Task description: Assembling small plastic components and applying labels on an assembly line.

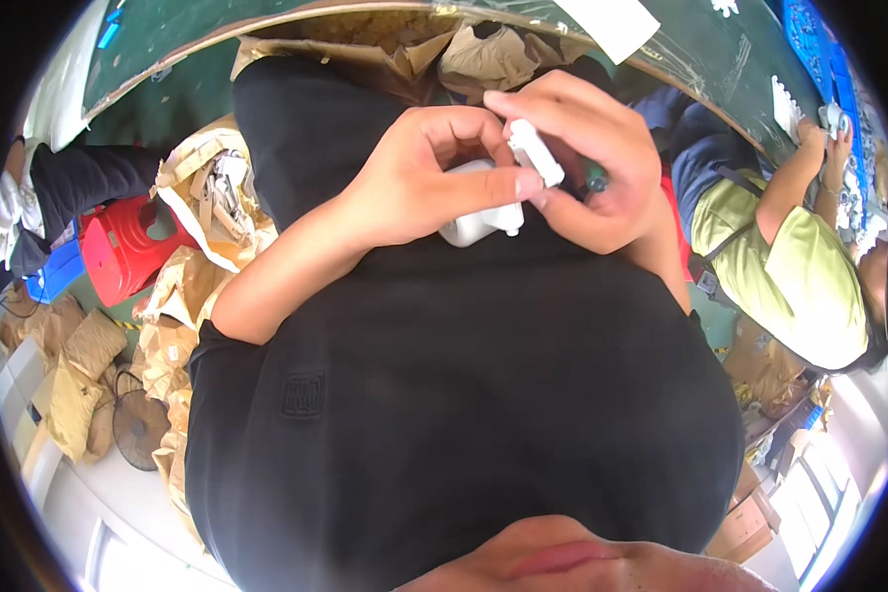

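Note:
My left hand (439, 178) is closed, its thumb lying across a rounded white plastic housing (469, 225) with a small nub at one end. Beside the thumb tip, a narrow white plastic piece (536, 155) stands tilted between both hands. My right hand (607, 163) curls round from the other side, thumb and fingers bent about the narrow piece. In that palm shows a small dark green thing (596, 178), mostly covered. The fingers hide where the two white parts meet, and both are held above my lap.
Ahead is a green worktable (705, 84) with a white sheet (612, 28) at its edge. An open paper sack (232, 192) of parts stands at left, near a red stool (128, 247). At right sits a co-worker in a yellow-green shirt (794, 271) beside a blue bin (829, 59).

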Available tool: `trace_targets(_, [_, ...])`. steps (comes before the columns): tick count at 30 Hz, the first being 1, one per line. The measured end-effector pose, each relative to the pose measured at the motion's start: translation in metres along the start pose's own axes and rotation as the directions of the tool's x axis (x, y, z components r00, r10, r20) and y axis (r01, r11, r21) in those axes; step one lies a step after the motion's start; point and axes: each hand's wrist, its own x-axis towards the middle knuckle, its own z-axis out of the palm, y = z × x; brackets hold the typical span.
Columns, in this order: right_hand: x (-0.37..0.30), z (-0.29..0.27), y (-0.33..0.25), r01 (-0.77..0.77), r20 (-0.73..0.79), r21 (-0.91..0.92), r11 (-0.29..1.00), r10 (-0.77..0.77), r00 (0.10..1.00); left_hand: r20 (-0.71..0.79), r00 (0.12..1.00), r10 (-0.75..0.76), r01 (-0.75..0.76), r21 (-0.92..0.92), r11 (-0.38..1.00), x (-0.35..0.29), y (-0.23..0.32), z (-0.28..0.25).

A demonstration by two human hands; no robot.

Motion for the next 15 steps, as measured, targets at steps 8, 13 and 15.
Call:
trace_targets(8, [-0.007,0.004,0.000,-0.065,-0.034,0.030,0.997,0.066,0.997,0.008,0.995,0.101,-0.099,-0.144,0.985,0.008,-0.007,0.000])
trace_targets(13, [-0.006,-0.005,0.002,-0.036,0.035,0.072,0.997,0.033,0.999,-0.011,1.000,-0.007,0.006,-0.154,0.988,0.007,-0.005,0.001])
trace_targets(15, [-0.010,-0.005,0.005,-0.045,0.041,0.037,0.998,0.044,0.998,-0.062,0.996,-0.059,0.048,-0.167,0.985,0.008,-0.003,0.001])
